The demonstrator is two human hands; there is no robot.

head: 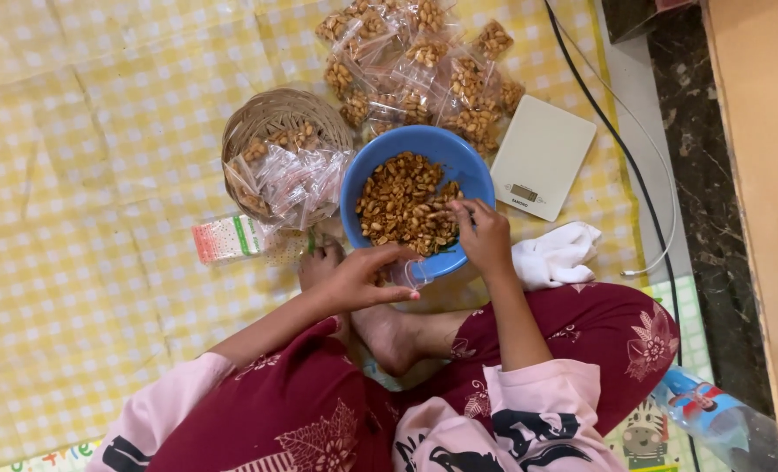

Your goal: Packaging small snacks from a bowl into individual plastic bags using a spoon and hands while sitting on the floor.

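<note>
My left hand [367, 278] holds a small clear plastic bag [415, 274] open at the near rim of a blue bowl [472, 166]. The bowl is full of roasted peanuts [400, 203]. My right hand [482, 236] hovers over the bowl's near right side, fingers pinched on a small spoon or scoop among the peanuts. I sit cross-legged in dark red patterned trousers, with a bare foot [389, 336] just below the bowl.
A woven basket [271, 118] of small plastic bags sits left of the bowl. Several filled peanut packets [424, 74] lie beyond it. A white kitchen scale [542, 156] stands at right, a white cloth [556, 253] beside my right hand, a plastic bottle [712, 419] at lower right. A cable [620, 144] runs along the checked mat.
</note>
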